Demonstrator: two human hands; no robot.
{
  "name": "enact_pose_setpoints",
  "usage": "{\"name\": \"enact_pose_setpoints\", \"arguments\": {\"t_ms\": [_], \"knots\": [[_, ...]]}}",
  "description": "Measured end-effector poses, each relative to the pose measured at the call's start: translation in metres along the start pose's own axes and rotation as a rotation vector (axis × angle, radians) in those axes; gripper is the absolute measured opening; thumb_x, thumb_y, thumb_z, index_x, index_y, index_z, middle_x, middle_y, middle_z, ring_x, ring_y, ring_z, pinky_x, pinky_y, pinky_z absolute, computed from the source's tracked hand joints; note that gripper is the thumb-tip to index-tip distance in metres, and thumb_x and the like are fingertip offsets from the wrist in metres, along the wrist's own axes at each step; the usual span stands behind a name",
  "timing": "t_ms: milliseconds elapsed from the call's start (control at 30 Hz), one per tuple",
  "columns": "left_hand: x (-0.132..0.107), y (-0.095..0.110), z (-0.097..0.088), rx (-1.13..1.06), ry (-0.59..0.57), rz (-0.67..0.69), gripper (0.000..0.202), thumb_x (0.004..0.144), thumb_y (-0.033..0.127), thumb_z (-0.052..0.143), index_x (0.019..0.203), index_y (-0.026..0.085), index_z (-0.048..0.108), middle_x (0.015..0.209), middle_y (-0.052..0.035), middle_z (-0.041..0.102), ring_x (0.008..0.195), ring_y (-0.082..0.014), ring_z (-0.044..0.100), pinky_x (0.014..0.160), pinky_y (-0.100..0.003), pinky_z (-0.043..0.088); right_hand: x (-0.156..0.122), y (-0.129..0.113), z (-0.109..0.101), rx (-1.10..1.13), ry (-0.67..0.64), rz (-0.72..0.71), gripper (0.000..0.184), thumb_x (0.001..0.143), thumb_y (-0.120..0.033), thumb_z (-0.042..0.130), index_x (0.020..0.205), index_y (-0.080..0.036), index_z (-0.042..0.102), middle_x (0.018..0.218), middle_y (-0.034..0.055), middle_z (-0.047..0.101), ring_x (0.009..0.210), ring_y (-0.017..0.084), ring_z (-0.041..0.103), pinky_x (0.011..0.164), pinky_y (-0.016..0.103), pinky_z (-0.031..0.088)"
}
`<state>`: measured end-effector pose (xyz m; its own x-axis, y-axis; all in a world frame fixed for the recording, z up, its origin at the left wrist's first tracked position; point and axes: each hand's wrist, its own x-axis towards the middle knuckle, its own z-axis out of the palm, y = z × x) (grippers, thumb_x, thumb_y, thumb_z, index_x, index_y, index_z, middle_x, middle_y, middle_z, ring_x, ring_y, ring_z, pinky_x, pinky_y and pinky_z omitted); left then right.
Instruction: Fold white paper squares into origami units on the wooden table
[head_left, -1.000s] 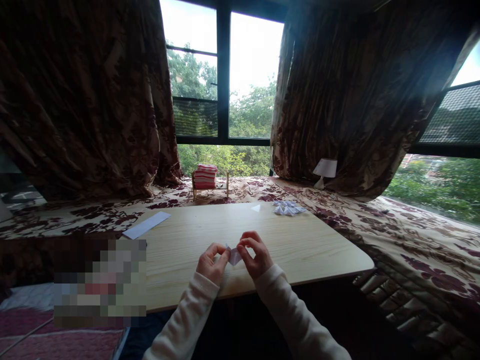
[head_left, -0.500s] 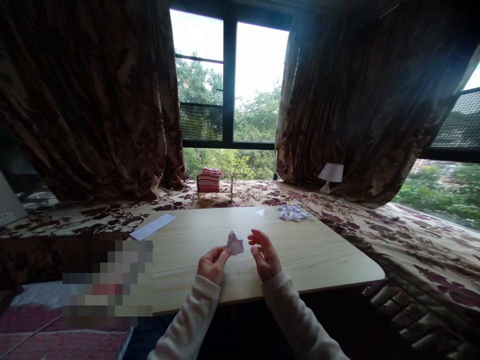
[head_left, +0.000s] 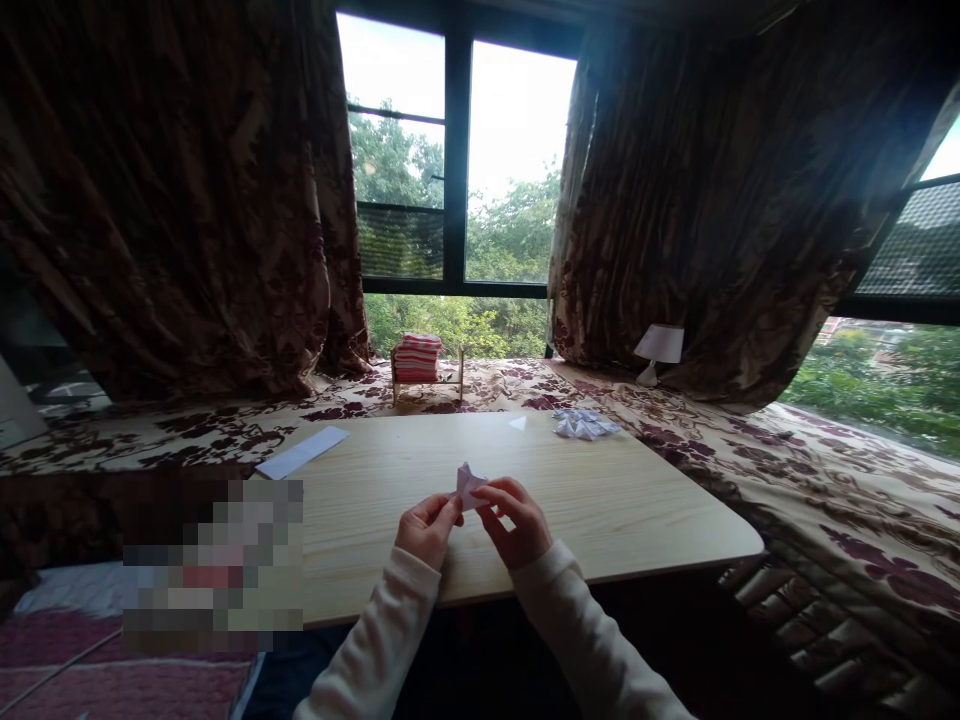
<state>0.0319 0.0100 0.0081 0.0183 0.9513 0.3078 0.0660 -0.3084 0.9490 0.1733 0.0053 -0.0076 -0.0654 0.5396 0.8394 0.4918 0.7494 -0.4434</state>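
Observation:
A small piece of folded paper, pale and pointed at the top, is held up above the wooden table. My left hand pinches its lower left edge between thumb and fingers. On the other side, my right hand closes thumb and fingers on the paper's right edge. Farther back lie a cluster of folded white paper pieces and, beside it, a single small white paper triangle.
A white paper strip lies at the table's back left corner. Beyond the table, a small rack holds folded striped cloths. A white lamp stands on the flower-patterned ledge cover.
My right hand has moved left and closed on the paper's right edge; before, it was apart from it with fingers spread. My left hand keeps its pinch.

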Motion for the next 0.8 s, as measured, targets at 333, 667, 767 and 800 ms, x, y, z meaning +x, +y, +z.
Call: {"name": "enact_pose_setpoints", "arguments": {"t_ms": [333,667,767,800], "knots": [[-0.0001,-0.0018,0.0018,0.052,0.014,0.028,0.03,0.068,0.037,0.055,0.046,0.016,0.054,0.048,0.0017,0.052,0.054,-0.012,0.047,0.056,-0.022,0.038,-0.0047,0.0006,0.0006,-0.106,-0.131,0.029,0.024,0.077,-0.013,0.048,0.094,-0.023,0.062,0.075,0.0015,0.056,0.057,0.01,0.052,0.055,0.022,0.044],[-0.0005,-0.0023,0.0035,0.076,0.001,0.017,0.029,0.067,0.038,0.055,0.049,0.015,0.056,0.05,0.0013,0.053,0.054,-0.0121,0.048,0.056,-0.022,0.037,-0.0042,-0.0026,-0.0002,-0.1,-0.128,0.086,0.017,0.081,-0.022,0.047,0.092,-0.021,0.06,0.073,0.0018,0.06,0.056,0.01,0.052,0.055,0.02,0.043],[-0.001,-0.0024,0.003,0.082,0.005,0.021,0.03,0.067,0.039,0.055,0.049,0.016,0.055,0.047,0.0024,0.049,0.051,-0.0109,0.045,0.052,-0.022,0.036,-0.0036,-0.0065,-0.0017,-0.093,-0.152,0.09,0.018,0.082,-0.022,0.046,0.093,-0.021,0.06,0.075,0.0023,0.062,0.057,0.01,0.053,0.054,0.02,0.043],[-0.0012,-0.0027,0.0028,0.085,0.003,0.023,0.03,0.067,0.039,0.054,0.049,0.016,0.054,0.046,0.0028,0.048,0.049,-0.0105,0.044,0.051,-0.022,0.035,-0.0034,-0.0074,-0.0021,-0.092,-0.158,0.091,0.017,0.082,-0.022,0.045,0.092,-0.021,0.06,0.075,0.0024,0.063,0.057,0.01,0.053,0.053,0.02,0.043]]}}
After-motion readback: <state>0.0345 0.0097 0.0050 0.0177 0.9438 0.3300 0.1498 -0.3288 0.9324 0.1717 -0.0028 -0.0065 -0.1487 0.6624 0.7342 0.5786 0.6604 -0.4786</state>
